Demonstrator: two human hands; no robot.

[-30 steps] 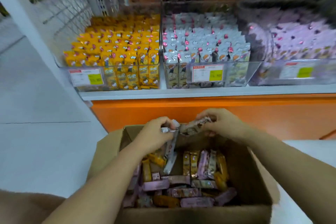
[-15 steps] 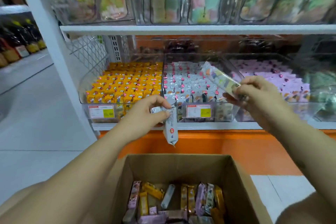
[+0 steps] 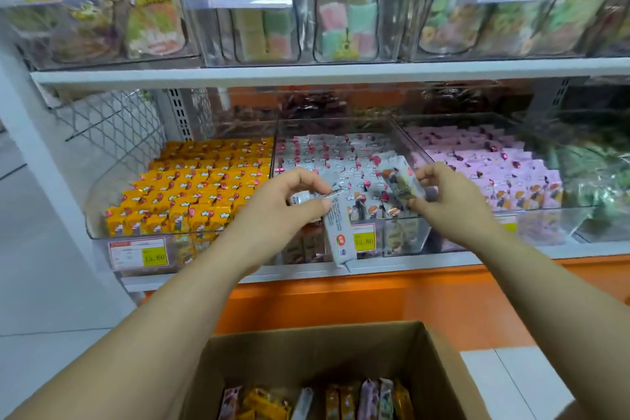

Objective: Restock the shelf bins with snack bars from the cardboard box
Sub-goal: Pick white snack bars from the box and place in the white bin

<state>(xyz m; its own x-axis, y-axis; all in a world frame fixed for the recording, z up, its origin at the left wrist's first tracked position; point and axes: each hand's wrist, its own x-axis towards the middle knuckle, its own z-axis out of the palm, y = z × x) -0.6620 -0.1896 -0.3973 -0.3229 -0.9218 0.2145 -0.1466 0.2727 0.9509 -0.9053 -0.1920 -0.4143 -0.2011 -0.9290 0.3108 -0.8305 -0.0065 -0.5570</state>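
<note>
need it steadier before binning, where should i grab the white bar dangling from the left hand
Probably the bare lower body of the white bar, pinched across its flat faces from the right: it hangs down, the left hand pinching only its top seal.

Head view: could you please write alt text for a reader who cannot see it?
The left hand pinches a hanging snack bar, the right hand a tilted bar, at the middle bin; yellow bin left, pink bin right, cardboard box below.

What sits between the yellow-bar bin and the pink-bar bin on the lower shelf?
The clear bin of silver-white bars lies between the yellow-bar bin and the pink-bar bin, seen in the head view.
</note>
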